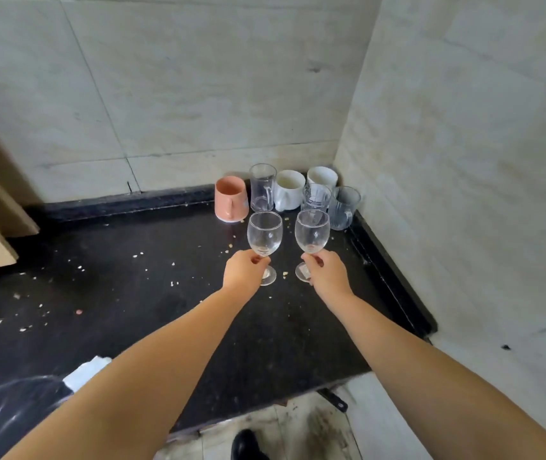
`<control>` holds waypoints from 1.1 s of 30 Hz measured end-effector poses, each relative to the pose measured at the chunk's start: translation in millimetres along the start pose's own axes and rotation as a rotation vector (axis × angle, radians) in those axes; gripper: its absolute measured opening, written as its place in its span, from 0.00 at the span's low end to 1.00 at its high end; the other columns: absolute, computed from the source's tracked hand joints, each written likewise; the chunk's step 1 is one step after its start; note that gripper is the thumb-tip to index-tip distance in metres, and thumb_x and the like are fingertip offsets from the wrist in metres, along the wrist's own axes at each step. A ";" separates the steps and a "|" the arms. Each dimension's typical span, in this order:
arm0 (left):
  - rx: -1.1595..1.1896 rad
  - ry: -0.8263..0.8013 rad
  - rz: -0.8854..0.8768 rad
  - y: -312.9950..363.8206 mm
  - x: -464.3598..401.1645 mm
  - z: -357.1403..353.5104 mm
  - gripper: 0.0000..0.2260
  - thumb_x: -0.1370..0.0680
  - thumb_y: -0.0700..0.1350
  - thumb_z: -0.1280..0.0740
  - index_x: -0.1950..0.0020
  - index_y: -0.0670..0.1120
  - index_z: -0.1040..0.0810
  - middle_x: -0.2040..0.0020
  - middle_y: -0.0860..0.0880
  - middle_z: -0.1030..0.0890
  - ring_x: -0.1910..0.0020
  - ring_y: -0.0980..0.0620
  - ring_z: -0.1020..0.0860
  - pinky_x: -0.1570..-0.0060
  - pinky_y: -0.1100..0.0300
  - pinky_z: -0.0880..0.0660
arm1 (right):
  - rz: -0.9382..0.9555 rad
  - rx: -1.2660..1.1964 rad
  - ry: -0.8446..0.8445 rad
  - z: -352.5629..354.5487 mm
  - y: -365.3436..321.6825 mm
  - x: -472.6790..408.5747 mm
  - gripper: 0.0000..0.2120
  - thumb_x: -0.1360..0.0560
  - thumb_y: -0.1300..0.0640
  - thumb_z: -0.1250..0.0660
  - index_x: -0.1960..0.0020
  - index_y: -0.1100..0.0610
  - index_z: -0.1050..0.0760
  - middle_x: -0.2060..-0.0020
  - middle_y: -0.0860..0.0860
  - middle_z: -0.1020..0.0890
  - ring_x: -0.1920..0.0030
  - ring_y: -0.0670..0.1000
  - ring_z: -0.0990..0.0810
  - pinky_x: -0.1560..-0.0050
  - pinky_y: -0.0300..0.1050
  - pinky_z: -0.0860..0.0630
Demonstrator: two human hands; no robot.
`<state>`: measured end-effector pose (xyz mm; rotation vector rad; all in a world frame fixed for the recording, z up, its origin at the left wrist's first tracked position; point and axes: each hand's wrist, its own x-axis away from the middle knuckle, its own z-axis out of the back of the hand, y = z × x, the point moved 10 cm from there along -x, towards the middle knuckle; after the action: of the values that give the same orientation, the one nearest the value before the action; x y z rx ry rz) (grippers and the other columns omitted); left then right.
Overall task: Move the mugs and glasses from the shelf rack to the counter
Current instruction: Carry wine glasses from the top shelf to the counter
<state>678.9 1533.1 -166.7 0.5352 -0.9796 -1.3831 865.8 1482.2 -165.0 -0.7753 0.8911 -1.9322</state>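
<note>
Here the person stands at a dark, crumb-strewn stone counter (132, 293) in a tiled corner, each hand carrying one stemmed glass. The left hand (243, 272) pinches the stem of the left clear wine glass (264, 235); the right hand (326, 272) pinches the stem of the right clear wine glass (312, 231). Both glasses stand upright with their round feet at or just above the counter; whether they touch it cannot be told. Just behind them, in the corner, are a salmon-pink ceramic mug (231, 198), a tall clear glass tumbler (262, 187), two white ceramic mugs (289, 190) and two ribbed clear glass mugs (343, 207). Risks, as judged: the bowls are close to the cluster behind and to each other, so a forward push could knock glass on glass; a foot set on a crumb could rock and tip. No brand, label or legible writing is visible on any vessel.
</note>
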 end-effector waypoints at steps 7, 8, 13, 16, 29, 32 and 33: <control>0.044 0.028 0.082 -9.0 -99.6 -15.0 0.12 0.22 0.46 0.35 0.52 0.37 0.19 0.51 0.40 0.19 0.53 0.44 0.22 0.54 0.54 0.28 | -0.054 -0.070 -0.030 -49.9 1.3 -100.1 0.12 0.21 0.55 0.37 0.47 0.63 0.23 0.47 0.60 0.23 0.50 0.58 0.18 0.48 0.51 0.20; 0.055 0.019 0.106 -12.4 -112.2 -20.0 0.13 0.22 0.47 0.35 0.50 0.37 0.20 0.51 0.41 0.19 0.54 0.45 0.22 0.53 0.54 0.27 | -0.065 -0.087 -0.035 -56.8 3.3 -114.4 0.12 0.21 0.55 0.37 0.46 0.64 0.23 0.46 0.60 0.23 0.50 0.58 0.18 0.47 0.53 0.20; 0.137 0.035 0.173 -25.0 -162.5 -39.7 0.07 0.23 0.45 0.35 0.57 0.43 0.23 0.58 0.45 0.21 0.58 0.49 0.24 0.57 0.58 0.29 | -0.129 -0.177 -0.027 -86.8 20.1 -174.6 0.11 0.22 0.56 0.36 0.48 0.64 0.22 0.50 0.58 0.21 0.49 0.59 0.18 0.43 0.59 0.22; 0.176 0.059 0.217 -31.0 -178.2 -47.4 0.06 0.22 0.45 0.36 0.55 0.43 0.24 0.60 0.49 0.22 0.61 0.52 0.26 0.62 0.60 0.31 | -0.171 -0.227 -0.002 -95.1 26.5 -191.2 0.11 0.22 0.58 0.37 0.49 0.66 0.22 0.50 0.61 0.19 0.49 0.59 0.18 0.42 0.58 0.23; 0.224 0.139 0.280 -42.3 -204.2 -62.8 0.14 0.22 0.42 0.37 0.67 0.52 0.32 0.67 0.55 0.27 0.68 0.58 0.30 0.67 0.67 0.34 | -0.190 -0.225 -0.031 -112.7 54.1 -223.0 0.11 0.21 0.61 0.39 0.46 0.68 0.24 0.49 0.61 0.19 0.62 0.39 0.24 0.69 0.23 0.31; 0.233 0.142 0.285 -46.7 -204.2 -64.8 0.15 0.22 0.41 0.38 0.68 0.51 0.32 0.68 0.54 0.28 0.69 0.58 0.31 0.68 0.67 0.35 | -0.193 -0.234 -0.034 -113.6 52.1 -224.4 0.10 0.21 0.61 0.39 0.48 0.67 0.24 0.49 0.60 0.20 0.56 0.48 0.19 0.68 0.29 0.30; 0.233 0.134 0.283 -47.0 -204.5 -65.8 0.15 0.22 0.41 0.38 0.68 0.50 0.31 0.67 0.53 0.27 0.68 0.57 0.30 0.67 0.67 0.35 | -0.189 -0.244 -0.033 -113.1 51.0 -225.0 0.10 0.21 0.61 0.40 0.48 0.67 0.24 0.50 0.60 0.20 0.55 0.50 0.19 0.66 0.31 0.30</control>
<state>726.1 1707.6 -291.9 0.6274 -1.0685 -0.9757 900.3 1692.2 -308.9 -1.0646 1.0788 -1.9888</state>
